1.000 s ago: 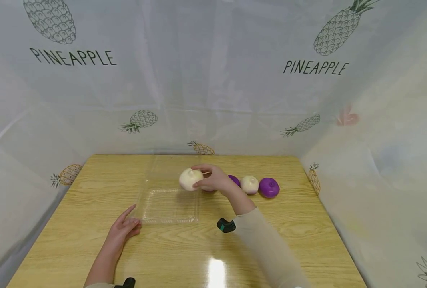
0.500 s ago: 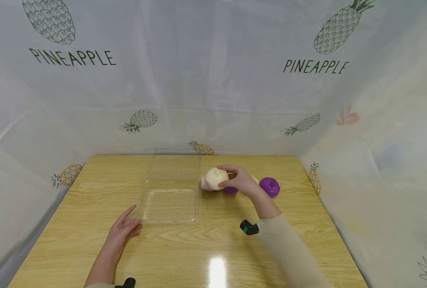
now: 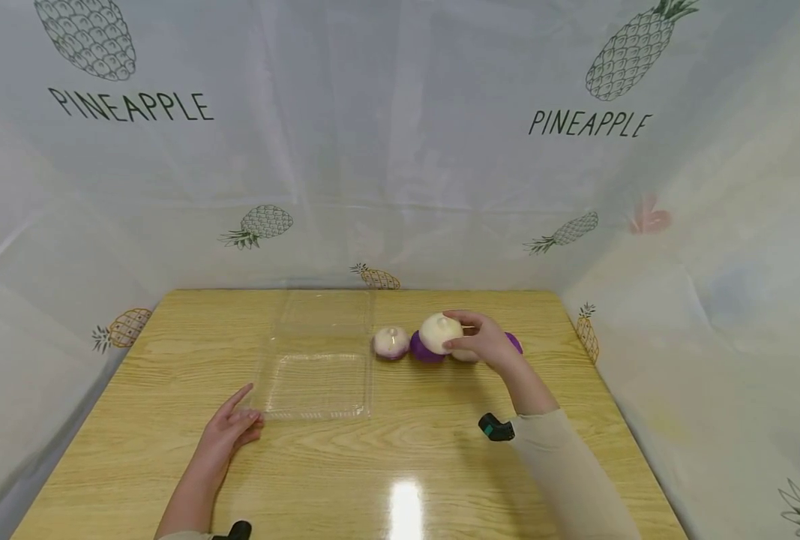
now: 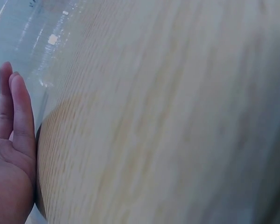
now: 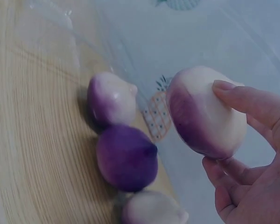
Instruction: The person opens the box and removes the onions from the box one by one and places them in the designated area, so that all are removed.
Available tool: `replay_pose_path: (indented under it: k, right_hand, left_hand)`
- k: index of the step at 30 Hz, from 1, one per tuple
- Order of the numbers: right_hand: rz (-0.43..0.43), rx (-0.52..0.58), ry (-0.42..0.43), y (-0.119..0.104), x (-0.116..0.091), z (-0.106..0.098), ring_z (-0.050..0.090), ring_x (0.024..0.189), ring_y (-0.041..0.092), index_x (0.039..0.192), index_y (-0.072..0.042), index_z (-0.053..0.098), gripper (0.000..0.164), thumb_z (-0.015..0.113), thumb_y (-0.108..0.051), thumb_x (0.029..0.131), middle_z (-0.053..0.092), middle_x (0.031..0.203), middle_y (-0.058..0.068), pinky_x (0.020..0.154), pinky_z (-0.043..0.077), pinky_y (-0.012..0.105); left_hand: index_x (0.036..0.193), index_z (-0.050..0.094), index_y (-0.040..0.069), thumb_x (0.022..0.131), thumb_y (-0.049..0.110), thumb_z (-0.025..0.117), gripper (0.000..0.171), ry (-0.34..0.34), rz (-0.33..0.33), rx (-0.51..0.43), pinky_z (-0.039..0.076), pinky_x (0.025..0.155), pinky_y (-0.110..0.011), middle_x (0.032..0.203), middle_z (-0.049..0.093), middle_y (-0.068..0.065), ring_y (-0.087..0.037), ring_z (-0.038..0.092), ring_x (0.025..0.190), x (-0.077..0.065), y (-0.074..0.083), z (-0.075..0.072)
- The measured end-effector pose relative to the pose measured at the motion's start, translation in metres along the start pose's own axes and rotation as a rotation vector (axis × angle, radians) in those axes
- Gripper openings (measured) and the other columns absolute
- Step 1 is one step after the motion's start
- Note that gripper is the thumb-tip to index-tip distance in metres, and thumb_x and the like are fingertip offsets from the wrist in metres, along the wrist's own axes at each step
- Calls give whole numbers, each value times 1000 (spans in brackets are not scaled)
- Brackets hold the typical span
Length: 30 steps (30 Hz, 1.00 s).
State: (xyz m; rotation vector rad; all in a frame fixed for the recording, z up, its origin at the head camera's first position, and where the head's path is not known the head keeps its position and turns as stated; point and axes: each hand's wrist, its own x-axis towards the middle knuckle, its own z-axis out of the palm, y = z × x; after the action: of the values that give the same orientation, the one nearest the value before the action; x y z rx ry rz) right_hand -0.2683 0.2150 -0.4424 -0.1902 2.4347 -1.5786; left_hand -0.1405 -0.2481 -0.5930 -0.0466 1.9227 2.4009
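Thumb and fingers of my right hand (image 3: 483, 337) pinch a white-and-purple turnip (image 3: 440, 333), raised above the row on the table. In the right wrist view this turnip (image 5: 203, 112) has its white side toward the thumb. Below it stand a pale turnip (image 3: 391, 343) and a purple one (image 3: 426, 349); farther right, another pale one (image 3: 465, 354) and a purple one (image 3: 514, 342) are partly hidden by my hand. My left hand (image 3: 227, 427) lies beside the near left corner of a clear plastic box (image 3: 319, 412), fingers extended and seemingly touching it.
The box's transparent lid (image 3: 325, 311) lies folded back toward the rear of the wooden table (image 3: 346, 480). A pineapple-print curtain (image 3: 400, 150) hangs behind the table and along both sides.
My right hand has carried the held turnip rightward, from over the box's right edge to above the row, uncovering the leftmost pale turnip. The left hand stays by the box.
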Motion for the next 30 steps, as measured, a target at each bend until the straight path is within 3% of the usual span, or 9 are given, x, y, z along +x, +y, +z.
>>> replay_pose_path:
  k: [6, 19, 27, 30]
  right_hand:
    - [-21, -11, 42, 10, -6, -16, 51, 119, 39, 138, -9, 55, 61, 79, -13, 83, 48, 142, 16, 94, 48, 47]
    - [2, -2, 94, 26, -17, -47, 46, 124, 42, 144, -5, 47, 64, 75, -10, 87, 39, 147, 21, 97, 47, 45]
    - [-13, -2, 120, 35, -22, -64, 46, 125, 44, 145, -1, 44, 65, 74, -7, 87, 37, 149, 22, 91, 50, 34]
    - [-12, -14, 131, 37, -24, -70, 45, 125, 44, 145, -1, 44, 66, 74, -9, 87, 37, 148, 23, 93, 49, 35]
  left_hand:
    - [152, 27, 6, 98, 3, 57, 62, 2, -10, -29, 56, 72, -25, 93, 68, 0, -13, 66, 89, 1, -1, 0]
    - [152, 26, 4, 98, 3, 57, 62, -6, -3, -32, 56, 72, -25, 94, 68, 0, -13, 66, 89, 0, 0, -1]
    - [152, 24, 2, 98, 4, 57, 63, -7, 1, -12, 56, 73, -25, 95, 68, -1, -13, 66, 89, -1, 0, 0]
    - [152, 23, 1, 98, 5, 57, 64, -14, 6, -7, 56, 74, -25, 96, 68, 0, -13, 66, 90, 0, -1, -1]
